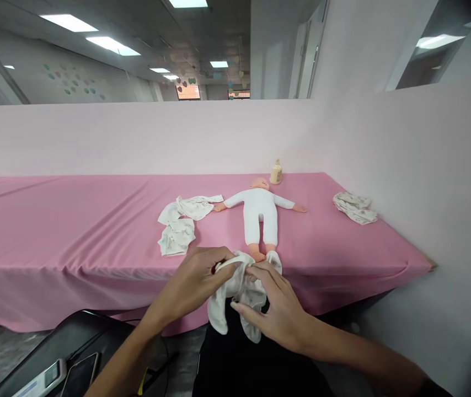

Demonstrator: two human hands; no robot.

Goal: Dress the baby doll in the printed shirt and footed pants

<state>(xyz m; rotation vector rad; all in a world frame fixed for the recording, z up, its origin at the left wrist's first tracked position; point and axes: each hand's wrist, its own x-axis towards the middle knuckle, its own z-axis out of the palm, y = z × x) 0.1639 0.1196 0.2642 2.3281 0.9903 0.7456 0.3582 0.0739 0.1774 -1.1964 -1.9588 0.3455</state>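
In the head view, my left hand (202,278) pinches a small white baby garment (219,311) between thumb and fingers. My right hand (279,311) has its fingers on the same garment from the other side, with the thumb lower and apart from the fingertips. The garment hangs bunched in front of the table's front edge, over my dark-clad lap. Just beyond it lies a baby doll (260,212) on its back, arms spread, with a white cloth body. Its feet point toward me, close to the garment.
A pink cloth (115,220) covers the table. Crumpled white baby clothes (177,231) lie left of the doll, and a folded patterned cloth (355,208) sits at right. A pump bottle (276,172) stands by the wall. A phone (80,377) and white device (43,380) rest on a black chair (68,328).
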